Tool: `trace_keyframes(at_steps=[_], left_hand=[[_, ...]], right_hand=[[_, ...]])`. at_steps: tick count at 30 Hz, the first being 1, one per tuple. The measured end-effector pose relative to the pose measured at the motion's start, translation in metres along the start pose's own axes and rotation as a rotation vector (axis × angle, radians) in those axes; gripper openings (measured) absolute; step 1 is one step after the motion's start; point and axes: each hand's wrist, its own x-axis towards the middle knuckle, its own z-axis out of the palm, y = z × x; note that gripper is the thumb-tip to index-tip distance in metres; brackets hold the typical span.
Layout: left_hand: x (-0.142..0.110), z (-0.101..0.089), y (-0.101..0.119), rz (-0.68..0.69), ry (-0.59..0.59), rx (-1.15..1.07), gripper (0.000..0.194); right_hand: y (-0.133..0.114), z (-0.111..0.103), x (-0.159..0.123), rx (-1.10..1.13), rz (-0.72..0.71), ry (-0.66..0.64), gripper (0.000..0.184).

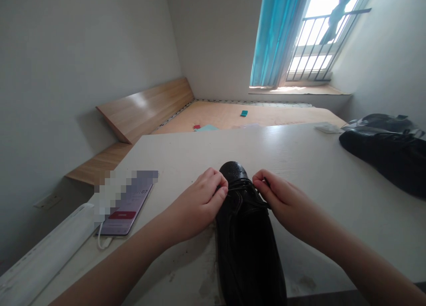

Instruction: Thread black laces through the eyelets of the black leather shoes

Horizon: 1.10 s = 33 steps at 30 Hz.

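Head view shows a room with a barred window, a turquoise curtain and a wooden bed frame. On the white table, a black bag lies at the right, its contents hidden. A black leather shoe sits between the hands, toe pointing away. The left hand and right hand each pinch the laces from either side. A smartphone with a white cable lies left of the shoe.

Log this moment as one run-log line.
left hand: pinching shoelace | right hand: pinching shoelace | black leather shoe: on white table
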Motion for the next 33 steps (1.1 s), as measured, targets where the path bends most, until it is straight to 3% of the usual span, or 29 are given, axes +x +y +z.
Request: trace_keyframes(at_steps=[3,7,10,13,15,20,25,29,33], left_hand=[[-0.002,0.000,-0.001,-0.006,0.025,-0.014,0.020],[-0.006,-0.001,0.003,0.080,0.117,-0.019,0.012],[-0.008,0.000,0.007,0.196,0.107,-0.041,0.033],[-0.007,0.008,0.008,0.221,0.053,-0.035,0.056],[-0.005,0.014,0.006,0.217,0.052,-0.002,0.063],[0.001,0.022,0.004,0.212,0.107,0.051,0.063],[0.002,0.023,0.006,0.222,0.121,0.082,0.048],[0.003,0.022,0.004,0.234,0.095,0.094,0.043],[0.002,0.020,0.003,0.283,0.107,0.049,0.042]], right_hand=[[-0.002,-0.004,0.000,0.071,0.029,-0.049,0.030],[-0.004,-0.017,-0.004,0.106,0.030,-0.004,0.033],[-0.008,-0.026,-0.016,-0.100,0.002,-0.052,0.040],[-0.014,-0.031,-0.030,-0.394,-0.024,-0.114,0.049],[-0.020,-0.033,-0.037,-0.448,-0.090,-0.134,0.047],[-0.035,-0.028,-0.040,-0.306,-0.287,-0.132,0.038],[-0.044,-0.012,-0.043,-0.335,-0.428,-0.140,0.031],[-0.046,-0.016,-0.039,-0.266,-0.315,-0.185,0.036],[-0.049,-0.034,-0.011,-0.181,-0.164,-0.167,0.044]])
